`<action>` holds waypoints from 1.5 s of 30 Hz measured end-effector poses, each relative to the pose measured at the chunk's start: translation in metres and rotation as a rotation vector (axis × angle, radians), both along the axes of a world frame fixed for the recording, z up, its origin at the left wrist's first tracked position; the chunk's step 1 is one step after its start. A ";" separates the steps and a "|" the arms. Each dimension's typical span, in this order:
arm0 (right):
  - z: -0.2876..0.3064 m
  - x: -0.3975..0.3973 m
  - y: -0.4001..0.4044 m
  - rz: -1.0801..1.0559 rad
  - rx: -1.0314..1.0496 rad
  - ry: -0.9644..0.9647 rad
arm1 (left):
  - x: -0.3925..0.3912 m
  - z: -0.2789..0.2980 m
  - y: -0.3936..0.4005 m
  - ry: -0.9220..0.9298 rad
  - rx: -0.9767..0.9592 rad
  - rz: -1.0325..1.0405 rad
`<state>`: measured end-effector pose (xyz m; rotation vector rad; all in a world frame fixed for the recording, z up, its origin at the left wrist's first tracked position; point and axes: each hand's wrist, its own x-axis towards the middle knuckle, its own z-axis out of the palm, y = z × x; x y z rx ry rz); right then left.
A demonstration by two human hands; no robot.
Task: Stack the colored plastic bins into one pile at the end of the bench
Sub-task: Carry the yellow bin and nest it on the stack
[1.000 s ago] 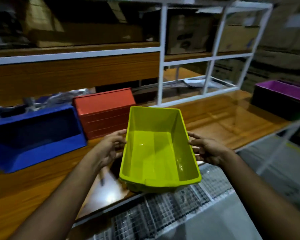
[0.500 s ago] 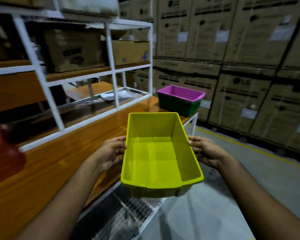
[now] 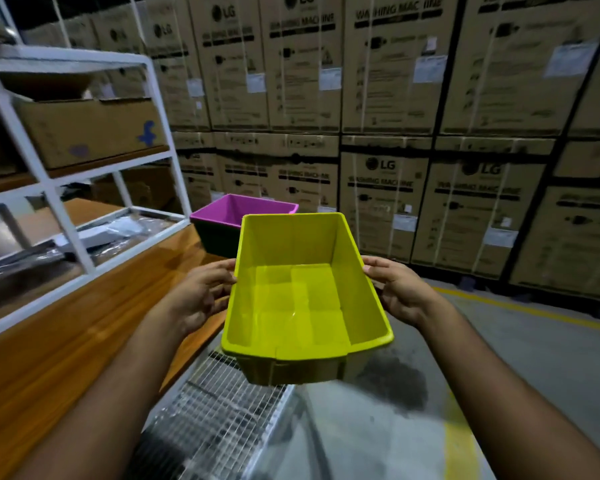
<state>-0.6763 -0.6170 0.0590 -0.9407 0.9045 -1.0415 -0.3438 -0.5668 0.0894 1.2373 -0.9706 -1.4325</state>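
Yellow-green bin [image 3: 305,299] is sitting in the air between my two hands, open side up and empty, hanging past the bench edge over the wire-mesh rack [image 3: 219,420] and the concrete floor [image 3: 534,358]. From the head view, I am gripping its left long wall with my left hand [image 3: 201,296], fingers curling against the outside just under the rim. My right hand [image 3: 395,292] is clasping the opposite wall the same way, thumb near the rim. Both hands are closed on the bin; neither is free.

Beyond the bin's far end, the purple bin [image 3: 229,213] is nesting inside a dark green bin [image 3: 215,240], and that pair is resting at the end of the wooden bench [image 3: 66,341]. The bin I am carrying is partly hiding their right side, so I cannot tell whether it is touching them.

On my left, a white metal shelf frame [image 3: 49,188] is standing on the bench, holding a cardboard box [image 3: 90,133]. Stacked washing machine cartons [image 3: 395,98] are filling the background wall, and a yellow floor line [image 3: 534,310] is running in front of them.
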 end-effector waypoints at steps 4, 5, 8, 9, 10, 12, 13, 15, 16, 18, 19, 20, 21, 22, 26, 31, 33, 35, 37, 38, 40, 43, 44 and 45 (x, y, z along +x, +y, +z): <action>0.015 -0.016 -0.070 -0.041 -0.029 0.008 | -0.019 0.015 -0.072 -0.004 -0.051 -0.014; 0.020 -0.018 -0.090 -0.044 -0.038 0.010 | -0.020 0.018 -0.092 0.002 -0.062 -0.011; 0.035 -0.018 -0.153 -0.025 -0.081 0.022 | -0.015 0.031 -0.153 0.029 -0.085 0.004; 0.042 -0.015 -0.176 -0.009 -0.092 0.016 | -0.012 0.036 -0.173 0.043 -0.091 0.006; 0.048 -0.012 -0.199 0.004 -0.094 0.006 | -0.009 0.040 -0.191 0.062 -0.094 0.011; 0.061 -0.001 -0.244 0.037 -0.088 -0.015 | -0.003 0.049 -0.224 0.092 -0.106 0.033; 0.066 0.002 -0.264 0.043 -0.090 -0.016 | -0.001 0.053 -0.236 0.092 -0.115 0.045; 0.077 0.014 -0.305 0.065 -0.089 0.003 | 0.005 0.062 -0.263 0.076 -0.135 0.092; 0.082 0.021 -0.323 0.082 -0.088 0.011 | 0.009 0.066 -0.275 0.063 -0.144 0.112; 0.088 0.036 -0.360 0.132 -0.082 0.002 | 0.018 0.071 -0.296 0.055 -0.150 0.165; 0.089 0.044 -0.375 0.155 -0.078 -0.012 | 0.022 0.074 -0.302 0.067 -0.148 0.192; 0.091 0.051 -0.386 0.172 -0.079 -0.026 | 0.025 0.075 -0.307 0.077 -0.150 0.218; 0.092 0.062 -0.403 0.212 -0.072 -0.029 | 0.029 0.076 -0.315 0.082 -0.151 0.259; 0.092 0.073 -0.423 0.253 -0.064 -0.026 | 0.034 0.075 -0.324 0.079 -0.148 0.297; 0.095 0.115 -0.491 0.372 -0.080 0.066 | 0.049 0.071 -0.348 0.063 -0.142 0.423; 0.105 0.158 -0.544 0.620 -0.102 0.093 | 0.051 0.061 -0.365 0.036 -0.142 0.606; 0.111 0.168 -0.554 0.697 -0.122 0.063 | 0.050 0.059 -0.370 0.026 -0.132 0.660; 0.111 0.179 -0.574 0.772 -0.151 0.093 | 0.046 0.059 -0.376 0.026 -0.145 0.734; 0.108 0.188 -0.587 0.834 -0.163 0.113 | 0.040 0.061 -0.382 0.028 -0.169 0.801; 0.106 0.191 -0.593 0.860 -0.139 0.092 | 0.037 0.061 -0.384 0.023 -0.175 0.819; 0.100 0.195 -0.605 0.915 -0.090 0.051 | 0.033 0.059 -0.388 0.021 -0.168 0.842; 0.085 0.206 -0.629 0.974 -0.098 0.084 | 0.027 0.055 -0.392 0.028 -0.146 0.895; 0.080 0.210 -0.635 0.967 -0.115 0.117 | 0.026 0.052 -0.393 0.023 -0.142 0.923; 0.077 0.213 -0.638 0.973 -0.107 0.122 | 0.024 0.049 -0.394 0.022 -0.138 0.946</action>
